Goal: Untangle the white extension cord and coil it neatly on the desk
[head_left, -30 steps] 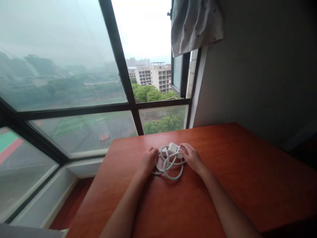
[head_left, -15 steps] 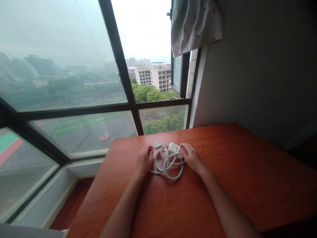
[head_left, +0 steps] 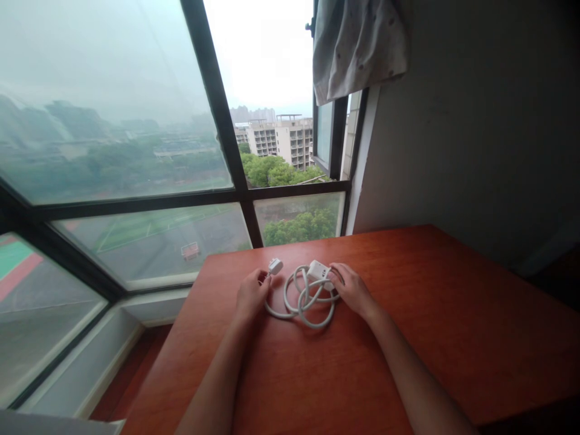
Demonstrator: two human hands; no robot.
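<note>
A white power cord (head_left: 304, 302) lies in loose coils on the reddish wooden table (head_left: 408, 338). My left hand (head_left: 251, 295) is closed on the cord just behind its white plug (head_left: 274, 266), which sticks out past my fingers toward the window. My right hand (head_left: 351, 290) rests on the other end of the coils, its fingers pressing on the white socket block (head_left: 318, 270).
A large dark-framed window (head_left: 226, 181) runs along the table's far and left sides, above a low sill. A grey wall (head_left: 475, 121) closes the right side. A pale curtain (head_left: 357, 45) hangs bunched at the top.
My left hand has drawn the plug end out of the coils and moved it left, away from the socket block. My right hand has stayed on the block.
</note>
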